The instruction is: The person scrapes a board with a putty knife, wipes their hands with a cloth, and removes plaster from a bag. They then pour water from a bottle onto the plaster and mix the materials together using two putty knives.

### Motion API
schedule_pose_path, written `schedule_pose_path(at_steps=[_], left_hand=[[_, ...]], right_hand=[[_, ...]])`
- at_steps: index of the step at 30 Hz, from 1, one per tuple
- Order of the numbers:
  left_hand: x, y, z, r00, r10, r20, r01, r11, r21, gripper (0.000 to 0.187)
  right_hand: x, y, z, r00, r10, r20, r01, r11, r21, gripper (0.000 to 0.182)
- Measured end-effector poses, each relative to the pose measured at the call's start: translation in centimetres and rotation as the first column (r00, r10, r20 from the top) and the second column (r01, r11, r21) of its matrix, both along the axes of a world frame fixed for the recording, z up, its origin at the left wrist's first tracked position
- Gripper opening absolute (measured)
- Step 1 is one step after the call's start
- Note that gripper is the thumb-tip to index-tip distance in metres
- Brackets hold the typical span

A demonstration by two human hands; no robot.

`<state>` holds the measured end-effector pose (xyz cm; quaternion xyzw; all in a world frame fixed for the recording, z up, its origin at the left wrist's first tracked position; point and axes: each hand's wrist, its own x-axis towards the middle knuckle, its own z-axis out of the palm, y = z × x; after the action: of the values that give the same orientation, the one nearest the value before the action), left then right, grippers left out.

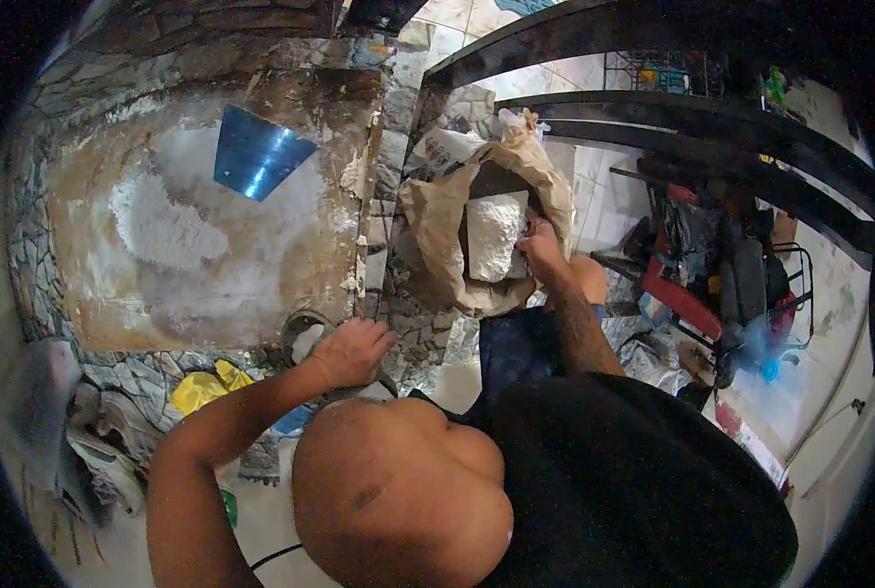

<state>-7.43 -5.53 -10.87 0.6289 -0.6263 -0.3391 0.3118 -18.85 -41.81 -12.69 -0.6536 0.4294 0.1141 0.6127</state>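
Observation:
Inside an open brown paper sack (432, 230) my right hand (545, 247) is closed at the edge of a flat, squared load of white powder (496, 235). The load seems to sit on a flat tool, whose blade and handle are hidden. My left hand (354, 353) has its fingers curled together beside a dark round bowl (305, 333) with something white in it. What those fingers hold, if anything, is hidden. A shiny blue-looking metal blade (261, 155) lies on the worn board (94, 294), near a spread heap of white powder (168, 225).
Dark beams (653, 113) cross at the upper right. A red and black chair-like object (682, 299) stands among clutter at right. A yellow plastic bag (202, 390) lies below the board, left of my forearm. Stone-patterned covering surrounds the board.

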Motion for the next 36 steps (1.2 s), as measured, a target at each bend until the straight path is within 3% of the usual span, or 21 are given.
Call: schedule_pose_path(at_steps=[5, 8, 14, 17, 18, 20, 21, 23, 25, 27, 29, 30, 32, 35, 36], left_hand=[[-0.3, 0.2, -0.5, 1.0, 0.023, -0.005, -0.023, 0.998, -0.053, 0.037], [-0.3, 0.2, -0.5, 1.0, 0.022, -0.001, -0.022, 0.998, -0.052, 0.038], [0.0, 0.0, 0.1, 1.0, 0.03, 0.008, -0.03, 0.998, -0.058, 0.039], [-0.2, 0.1, -0.3, 1.0, 0.027, 0.001, -0.027, 0.998, -0.048, 0.039], [-0.3, 0.2, -0.5, 1.0, 0.029, 0.0, -0.029, 0.999, -0.044, 0.039], [-0.2, 0.0, -0.5, 0.994, -0.105, 0.017, 0.104, 0.992, 0.066, 0.039], [0.0, 0.0, -0.4, 0.987, -0.161, 0.025, 0.157, 0.978, 0.134, 0.039], [0.4, 0.1, 0.5, 0.996, -0.09, 0.016, 0.088, 0.993, 0.084, 0.039], [0.2, 0.5, 0.5, 0.999, -0.034, 0.007, 0.034, 0.998, 0.053, 0.038], [-1.0, 0.8, -1.4, 1.0, -0.019, -0.009, 0.019, 1.0, 0.012, 0.038], [-0.7, 0.9, -0.8, 1.0, 0.0, -0.016, 0.0, 1.0, -0.006, 0.036], [-0.5, 0.9, -0.6, 1.0, 0.004, -0.02, -0.004, 1.0, -0.023, 0.035], [-1.1, 1.0, -1.1, 1.0, 0.01, 0.019, -0.009, 0.999, -0.044, 0.036], [-1.1, 1.2, -1.4, 1.0, 0.02, -0.005, -0.02, 0.999, -0.041, 0.035], [-1.0, 1.2, -1.3, 0.999, 0.021, -0.029, -0.022, 0.999, -0.033, 0.035]], right_hand=[[0.7, 0.1, 1.4, 0.999, 0.039, 0.009, -0.04, 0.998, 0.044, 0.064], [1.7, 1.1, 3.1, 0.998, -0.051, 0.041, 0.045, 0.99, 0.136, 0.064], [2.0, 1.0, 4.7, 1.0, -0.018, 0.019, 0.016, 0.997, 0.075, 0.067], [1.8, 0.5, 5.1, 1.0, 0.018, 0.011, -0.018, 1.0, -0.011, 0.051], [2.0, 0.5, 5.5, 0.999, 0.026, 0.021, -0.026, 1.0, -0.005, 0.055], [3.4, 1.1, 7.5, 0.998, 0.052, 0.047, -0.053, 0.998, 0.015, 0.063], [5.0, 1.6, 9.5, 0.98, 0.195, -0.045, -0.199, 0.977, -0.078, 0.064], [7.3, 3.0, 11.7, 0.985, 0.134, -0.107, -0.133, 0.991, 0.017, 0.064], [6.7, 2.1, 9.4, 0.998, -0.002, -0.061, 0.008, 0.995, 0.095, 0.065], [9.5, 4.3, 10.1, 0.989, 0.106, 0.106, -0.112, 0.993, 0.048, 0.067], [10.5, 3.9, 7.4, 0.986, 0.165, 0.021, -0.163, 0.984, -0.067, 0.067], [12.0, 5.2, 8.1, 0.951, 0.31, -0.009, -0.305, 0.929, -0.208, 0.065], [15.6, 8.1, 9.9, 0.949, 0.31, -0.055, -0.314, 0.943, -0.112, 0.059], [21.0, 13.6, 11.7, 0.959, 0.27, 0.081, -0.278, 0.955, 0.107, 0.056], [21.4, 12.5, 7.5, 0.916, 0.371, 0.154, -0.388, 0.916, 0.102, 0.057]])
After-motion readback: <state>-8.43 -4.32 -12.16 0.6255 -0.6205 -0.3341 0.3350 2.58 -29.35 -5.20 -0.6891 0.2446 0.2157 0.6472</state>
